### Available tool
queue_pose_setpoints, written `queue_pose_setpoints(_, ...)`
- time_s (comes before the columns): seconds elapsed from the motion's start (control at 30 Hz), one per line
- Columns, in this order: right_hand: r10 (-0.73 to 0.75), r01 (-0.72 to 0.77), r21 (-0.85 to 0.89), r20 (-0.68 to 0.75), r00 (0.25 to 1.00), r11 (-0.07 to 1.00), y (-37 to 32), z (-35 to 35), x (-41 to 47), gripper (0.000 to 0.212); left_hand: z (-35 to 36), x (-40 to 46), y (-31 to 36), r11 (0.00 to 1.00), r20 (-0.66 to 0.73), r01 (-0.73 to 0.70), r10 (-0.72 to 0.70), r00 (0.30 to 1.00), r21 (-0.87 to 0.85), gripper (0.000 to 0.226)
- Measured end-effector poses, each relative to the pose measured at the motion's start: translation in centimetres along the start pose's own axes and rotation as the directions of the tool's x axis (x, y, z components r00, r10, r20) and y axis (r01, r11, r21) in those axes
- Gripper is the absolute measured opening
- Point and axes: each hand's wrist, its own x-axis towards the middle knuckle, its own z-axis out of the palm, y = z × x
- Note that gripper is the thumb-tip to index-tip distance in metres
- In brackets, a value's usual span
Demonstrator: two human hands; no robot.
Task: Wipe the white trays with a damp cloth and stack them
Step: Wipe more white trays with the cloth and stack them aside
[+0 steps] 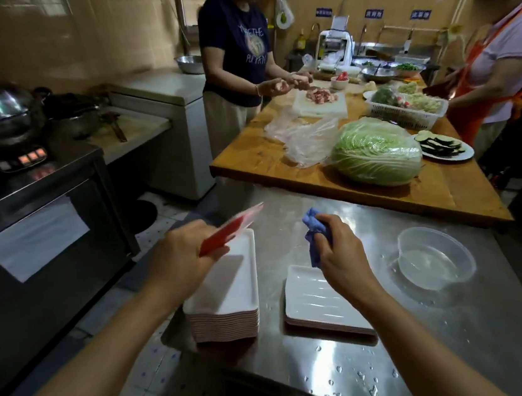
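Tilted tray (229,229) gripped in left hand (178,260), frame centre-left, long axis up-right; right hand (339,254) clutching cloth (315,235) just right.

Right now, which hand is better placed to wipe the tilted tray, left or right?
Probably right. The right hand already grips the crumpled blue cloth, raised beside the red-backed white tray. The left hand holds that tray tilted above the tall stack of white trays, so it is occupied.

White trays (226,277) with pink undersides, ridged white tray (315,299), red-backed tray (224,233), blue cloth (315,235), steel-grey worktop (433,324), clear bowl (436,257), pale green cabbage (377,152).
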Motion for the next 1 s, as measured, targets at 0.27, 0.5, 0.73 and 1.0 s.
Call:
queue_pose_setpoints(0.27, 0.006, -0.005, -0.057, 0.019, 1.000, 0.998, 0.0, 1.2, -1.6, 0.028, 1.9, -3.5, -1.1, 0.920, 0.166, -0.252, 0.209, 0.964, 0.301, 0.022)
queue_pose_setpoints(0.5, 0.007, -0.007, -0.051, 0.006, 1.000, 0.999, 0.2, 1.2, -2.4, 0.025, 3.9, -5.8, -1.2, 0.874, 0.244, -0.300, 0.218, 0.945, 0.383, 0.032)
queue_pose_setpoints(0.73, 0.038, -0.038, -0.054, 0.010, 0.999, 0.998, 0.9, 1.1, -2.9, 0.024, 6.0, -6.1, -1.3, 0.819, 0.374, -0.329, 0.153, 0.915, 0.471, 0.037)
queue_pose_setpoints(1.0, 0.077, -0.076, -0.049, 0.005, 0.997, 0.996, 2.1, 0.9, -2.9, 0.023, 7.1, -6.2, -2.8, 0.792, 0.437, -0.342, 0.106, 0.893, 0.505, 0.041)
